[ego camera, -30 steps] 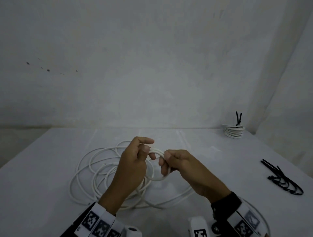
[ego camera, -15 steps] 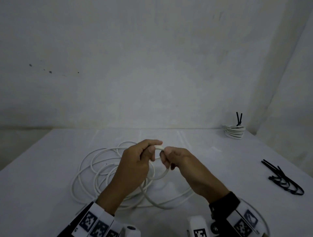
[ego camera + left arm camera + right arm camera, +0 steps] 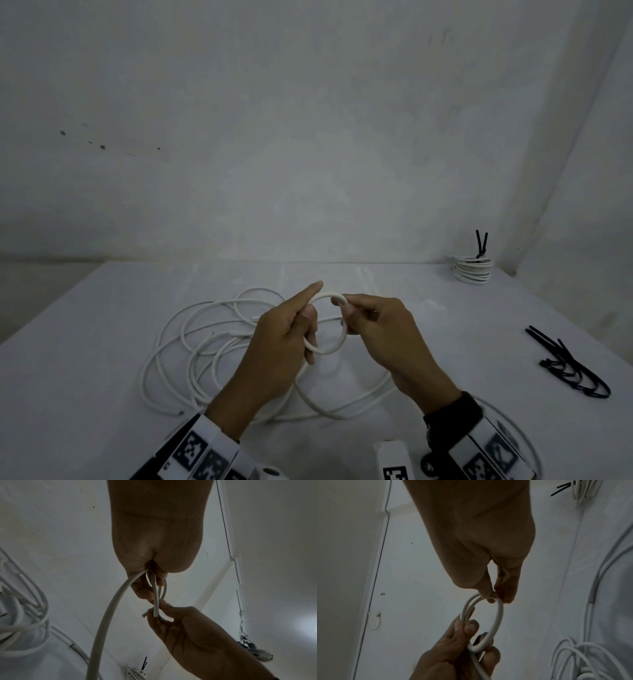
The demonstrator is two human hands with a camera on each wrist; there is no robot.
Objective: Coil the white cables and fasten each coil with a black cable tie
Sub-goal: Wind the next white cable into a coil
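Pinching cable loop point(image 3: 327, 322) between fingers point(image 3: 346, 305)

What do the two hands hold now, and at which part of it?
Both hold one white cable, wound into a small loop. The left hand grips the loop's near side; the right hand pinches its far side.

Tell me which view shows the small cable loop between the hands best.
The right wrist view: the small loop fills the middle, pinched at top by the right hand, gripped below by the left hand. The head view shows the loop whole but small. The left wrist view shows it nearly edge-on.
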